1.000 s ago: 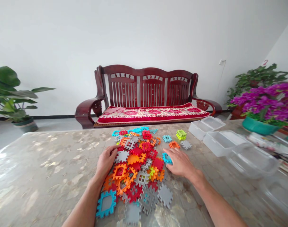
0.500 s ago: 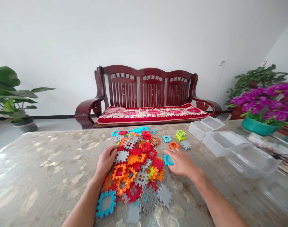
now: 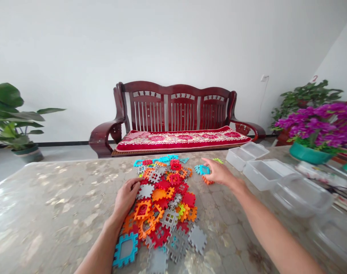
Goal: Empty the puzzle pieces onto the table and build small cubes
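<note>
Head view has your right hand [image 3: 221,173] reaching over the counter [image 3: 62,213], right of the heap, its fingers parted from the thumb by about the width of a small blue frame piece [image 3: 203,170]. You have that piece between thumb and fingers, at their tips. It sits over or against a light-blue windowed piece [image 3: 197,168]; which of the two, you cannot tell. An orange piece [image 3: 208,180] shows just below your thumb, and a lime-green piece [image 3: 218,160] peeks out beyond your knuckles, mostly hidden.

Your left hand [image 3: 128,195] rests along the left edge of the heap of interlocking pieces [image 3: 163,194], its fingers bent and loosely together. Whether they grip anything, you cannot tell, as the tips are tucked at the edge. A plain grey piece [image 3: 145,191] lies just beside them. Nearest you, a large blue frame [image 3: 125,249] lies at the heap's left corner.

Off to your right, well apart from the heap, stand clear plastic boxes [image 3: 260,176], with purple flowers [image 3: 319,123] in a teal pot [image 3: 310,153] behind them.
</note>
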Available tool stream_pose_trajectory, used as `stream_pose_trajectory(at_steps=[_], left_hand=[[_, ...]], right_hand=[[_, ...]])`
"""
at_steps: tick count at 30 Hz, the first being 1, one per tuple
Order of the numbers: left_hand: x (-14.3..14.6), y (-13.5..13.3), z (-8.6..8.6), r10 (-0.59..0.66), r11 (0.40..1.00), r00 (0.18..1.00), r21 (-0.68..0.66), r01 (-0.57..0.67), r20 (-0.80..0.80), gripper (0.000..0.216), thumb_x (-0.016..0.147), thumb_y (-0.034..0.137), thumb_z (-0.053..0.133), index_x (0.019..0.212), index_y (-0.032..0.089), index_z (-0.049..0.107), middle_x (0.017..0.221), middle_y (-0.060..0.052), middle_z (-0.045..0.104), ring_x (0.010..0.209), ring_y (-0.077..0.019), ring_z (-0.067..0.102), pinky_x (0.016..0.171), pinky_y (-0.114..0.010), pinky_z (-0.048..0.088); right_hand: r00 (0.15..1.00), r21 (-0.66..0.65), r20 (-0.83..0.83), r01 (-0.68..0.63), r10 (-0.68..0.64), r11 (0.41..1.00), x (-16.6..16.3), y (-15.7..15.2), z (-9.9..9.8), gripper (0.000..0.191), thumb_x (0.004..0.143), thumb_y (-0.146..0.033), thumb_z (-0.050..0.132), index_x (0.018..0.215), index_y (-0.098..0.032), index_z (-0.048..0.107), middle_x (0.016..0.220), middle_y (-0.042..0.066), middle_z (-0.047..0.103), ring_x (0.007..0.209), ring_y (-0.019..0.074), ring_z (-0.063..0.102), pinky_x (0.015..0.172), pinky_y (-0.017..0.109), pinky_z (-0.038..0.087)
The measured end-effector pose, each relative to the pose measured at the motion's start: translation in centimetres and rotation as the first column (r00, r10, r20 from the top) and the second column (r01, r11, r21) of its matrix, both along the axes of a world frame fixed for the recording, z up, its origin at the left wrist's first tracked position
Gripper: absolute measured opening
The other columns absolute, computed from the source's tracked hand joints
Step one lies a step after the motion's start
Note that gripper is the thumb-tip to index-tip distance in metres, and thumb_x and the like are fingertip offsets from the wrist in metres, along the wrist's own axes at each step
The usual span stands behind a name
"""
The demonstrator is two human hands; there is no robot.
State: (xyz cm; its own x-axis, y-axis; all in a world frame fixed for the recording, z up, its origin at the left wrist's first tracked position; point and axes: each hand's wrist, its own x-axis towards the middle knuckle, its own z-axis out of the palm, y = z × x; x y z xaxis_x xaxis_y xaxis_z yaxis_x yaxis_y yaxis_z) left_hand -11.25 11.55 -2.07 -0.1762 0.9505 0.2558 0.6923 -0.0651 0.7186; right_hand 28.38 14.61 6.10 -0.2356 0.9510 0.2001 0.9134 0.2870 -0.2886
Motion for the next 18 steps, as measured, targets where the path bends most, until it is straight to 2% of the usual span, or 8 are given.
stream_pose_trajectory(at_steps=[7,12,18], left_hand=[[-0.3,0.2,-0.5,-0.032,0.999,0.999,0.014,0.032,0.007,0.039,0.082,0.041,0.044,0.104,0.023,0.071,0.109,-0.004,0.071,0.103,-0.0230,0.063,0.094,-0.034,0.046],[-0.2,0.2,-0.5,-0.022,1.000,0.999,0.022,0.022,0.024,0.038,0.080,0.042,0.045,0.102,0.023,0.071,0.107,-0.004,0.071,0.102,-0.0233,0.063,0.094,-0.034,0.045],[-0.3,0.2,-0.7,-0.025,1.000,0.999,-0.005,0.025,0.048,0.038,0.082,0.041,0.044,0.104,0.023,0.069,0.110,-0.004,0.069,0.104,-0.0232,0.061,0.097,-0.036,0.043]], right_hand=[[0.985,-0.066,0.158,-0.065,0.075,0.996,0.6,5.2,0.0,0.079,0.065,-0.027,0.064,0.140,-0.022,0.042,0.118,0.007,0.066,0.105,0.0255,0.061,0.086,0.031,0.045],[0.969,-0.093,0.200,-0.131,0.147,0.987,0.7,6.5,-0.4,0.080,0.065,-0.027,0.062,0.141,-0.025,0.040,0.117,0.006,0.066,0.104,0.0270,0.061,0.084,0.033,0.046],[0.967,-0.112,0.194,-0.148,0.167,0.983,0.5,7.2,-1.2,0.082,0.063,-0.024,0.062,0.142,-0.025,0.040,0.116,0.005,0.067,0.103,0.0251,0.062,0.085,0.032,0.046]])
